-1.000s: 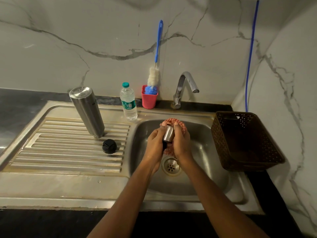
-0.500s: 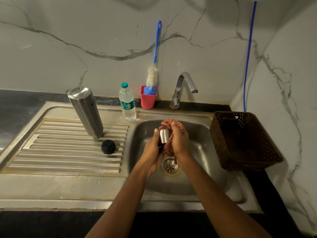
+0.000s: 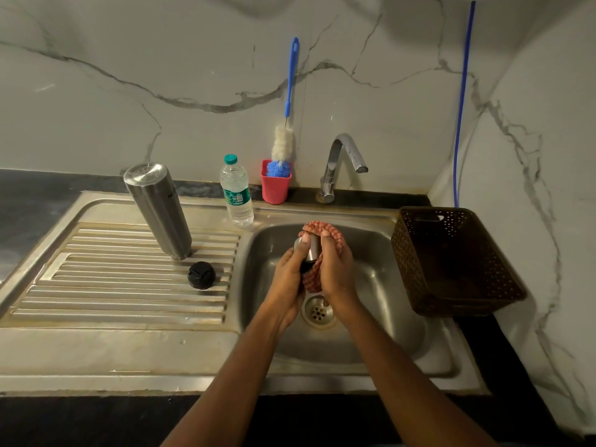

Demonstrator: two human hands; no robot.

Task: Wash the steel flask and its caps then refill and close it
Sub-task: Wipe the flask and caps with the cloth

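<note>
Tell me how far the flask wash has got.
Done, apparently: flask upside down on the drainboard, black cap beside it. In hand: left hand holds the steel cap, right hand scrubs it with a scrubber. Left: rinsing, refilling, closing.

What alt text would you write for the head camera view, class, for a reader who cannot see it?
Over a steel sink, the left hand holds a steel cap while the right hand presses a red scrubber against it. On the drainboard, the steel flask stands inverted beside a black cap.
</note>
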